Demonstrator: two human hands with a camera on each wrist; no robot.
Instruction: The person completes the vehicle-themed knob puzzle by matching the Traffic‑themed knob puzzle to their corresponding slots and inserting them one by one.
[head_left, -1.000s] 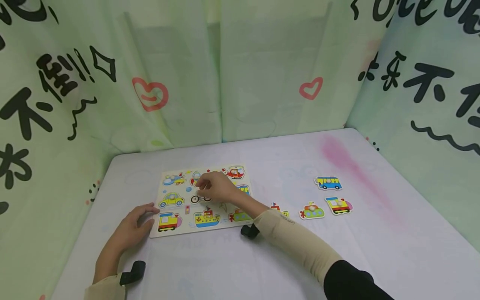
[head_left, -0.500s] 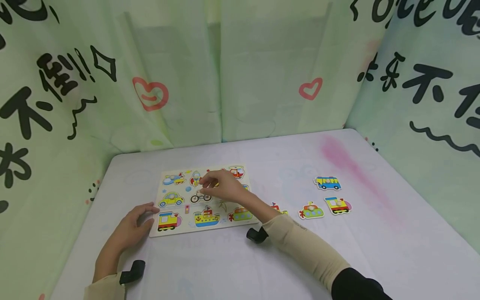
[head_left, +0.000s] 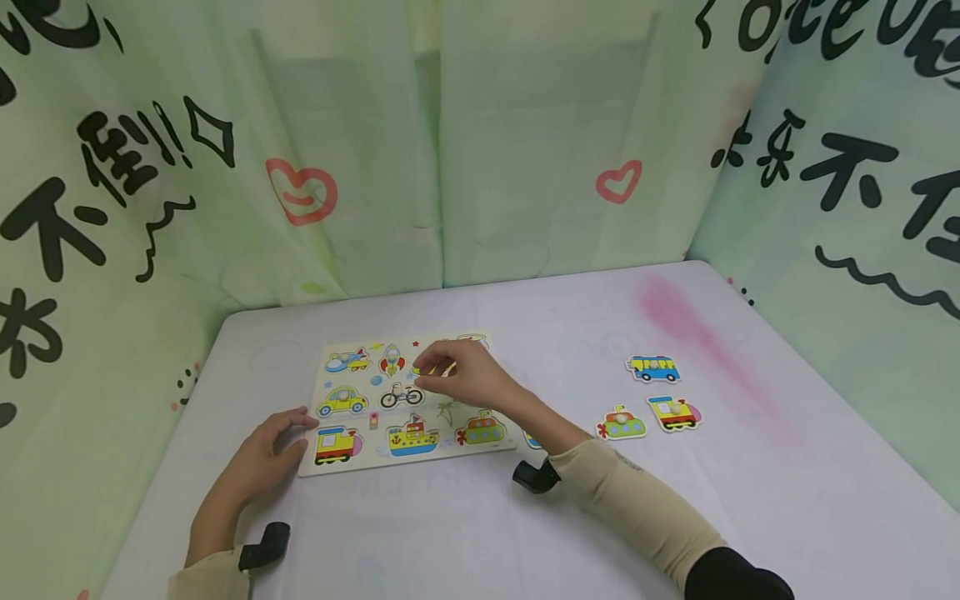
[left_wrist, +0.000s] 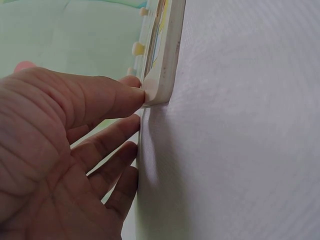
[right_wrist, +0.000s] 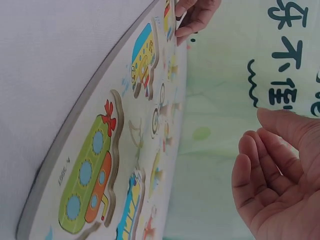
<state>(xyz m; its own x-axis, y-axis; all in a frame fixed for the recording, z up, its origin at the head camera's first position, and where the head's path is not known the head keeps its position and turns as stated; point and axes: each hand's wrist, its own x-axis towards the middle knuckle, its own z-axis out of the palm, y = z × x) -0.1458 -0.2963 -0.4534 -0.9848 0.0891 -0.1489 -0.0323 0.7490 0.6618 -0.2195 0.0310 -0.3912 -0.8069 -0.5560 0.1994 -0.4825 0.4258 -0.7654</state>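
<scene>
A wooden peg puzzle board (head_left: pixel 375 465) with vehicle pictures lies at the left middle of the table. My left hand (head_left: pixel 262 450) rests against its left edge; in the left wrist view the thumb (left_wrist: pixel 105 100) touches the board's corner. My right hand (head_left: pixel 472 375) hovers over the board's right part, fingers bent and nothing held, hiding some pictures. In the right wrist view its fingers (right_wrist: pixel 275 160) are apart from the board. The car (head_left: pixel 342 401) and the bicycle (head_left: pixel 402 395) sit in the board. The submarine recess (right_wrist: pixel 85 175) shows its printed picture.
Right of the board lie loose pieces: a bus (head_left: pixel 653 368), a submarine (head_left: pixel 621 423) and a train (head_left: pixel 675 413). Another piece (head_left: pixel 532 440) is mostly hidden by my right forearm. Green printed curtains stand around the white table (head_left: pixel 420 542).
My right hand has moved right across the board, uncovering the bicycle and rocket, and now covers most of the helicopter. My left hand has stayed put.
</scene>
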